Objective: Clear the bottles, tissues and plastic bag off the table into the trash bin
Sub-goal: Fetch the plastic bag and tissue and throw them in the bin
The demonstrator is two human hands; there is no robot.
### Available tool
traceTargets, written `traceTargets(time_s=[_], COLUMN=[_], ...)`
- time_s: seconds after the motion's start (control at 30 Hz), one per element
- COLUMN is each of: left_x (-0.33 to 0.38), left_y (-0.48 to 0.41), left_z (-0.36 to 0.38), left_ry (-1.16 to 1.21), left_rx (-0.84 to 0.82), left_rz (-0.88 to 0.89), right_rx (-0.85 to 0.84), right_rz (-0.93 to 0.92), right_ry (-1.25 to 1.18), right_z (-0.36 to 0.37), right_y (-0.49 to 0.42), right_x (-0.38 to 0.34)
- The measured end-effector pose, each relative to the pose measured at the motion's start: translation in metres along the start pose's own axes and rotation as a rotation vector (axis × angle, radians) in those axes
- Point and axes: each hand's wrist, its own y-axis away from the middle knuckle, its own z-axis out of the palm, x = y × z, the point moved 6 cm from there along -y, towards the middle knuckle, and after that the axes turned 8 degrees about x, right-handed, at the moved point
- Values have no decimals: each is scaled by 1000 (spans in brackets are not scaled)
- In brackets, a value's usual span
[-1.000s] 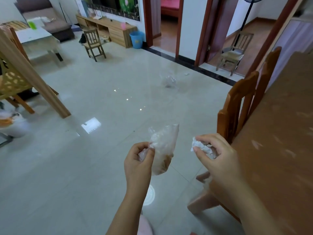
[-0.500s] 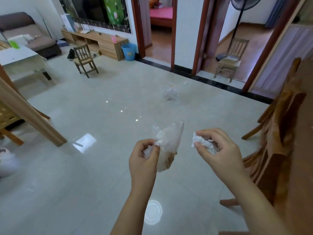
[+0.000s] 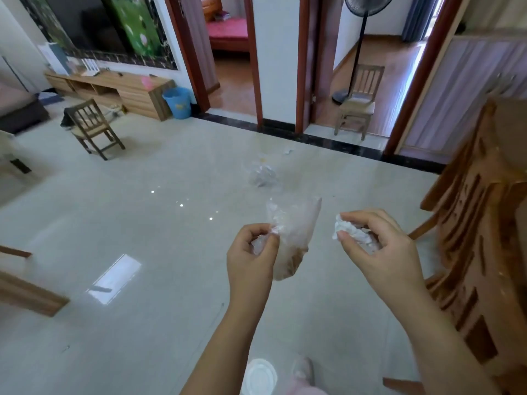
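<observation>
My left hand pinches a clear plastic bag by its top; the bag hangs with brown crumbs at its bottom. My right hand is closed around a crumpled white tissue. Both hands are held out over the tiled floor, a short gap between them. A blue trash bin stands far off at the back wall, beside the wooden TV cabinet. The dining table's edge shows at the far right.
Wooden chairs stand at the right by the table. Another clear plastic bag lies on the floor ahead. A small wooden chair stands at left, another and a standing fan in a doorway.
The view has swung away from the table toward the room and moved forward. Both hands keep their hold on the bag and the tissue.
</observation>
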Motion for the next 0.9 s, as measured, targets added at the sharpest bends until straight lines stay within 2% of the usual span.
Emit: traceTargets(time_s=[0.2, 0.57, 0.9], left_x=[10, -22, -19], left_y=[-78, -192, -370], left_z=[64, 139, 206], left_ry=[20, 35, 40], left_rx=[-46, -70, -181], left_rz=[26, -68, -30], right_rx=[19, 44, 111], right_rz=[7, 9, -26], right_ry=[40, 149, 234], right_z=[20, 69, 172], right_y=[-84, -182, -328], right_x=[29, 90, 131])
